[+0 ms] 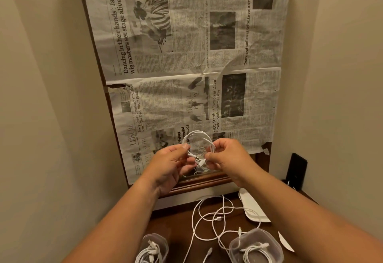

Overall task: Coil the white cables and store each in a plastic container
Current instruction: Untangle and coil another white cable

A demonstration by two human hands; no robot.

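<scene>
A coiled white cable (196,138) is held up in front of the newspaper-covered frame. My left hand (173,165) pinches its left side and my right hand (227,159) pinches its right side, with the two plug ends between them. On the dark wooden table below lies a loose white cable (209,219) in tangled loops. A clear plastic container (154,248) at the bottom left holds a coiled white cable. Another clear plastic container (257,246) at the bottom right also holds a coiled cable.
A wooden frame covered with newspaper (186,55) leans against the wall behind the table. A white lid (252,206) lies at the table's right side, and another white piece (286,242) near the right edge. A black phone (296,169) stands against the right wall.
</scene>
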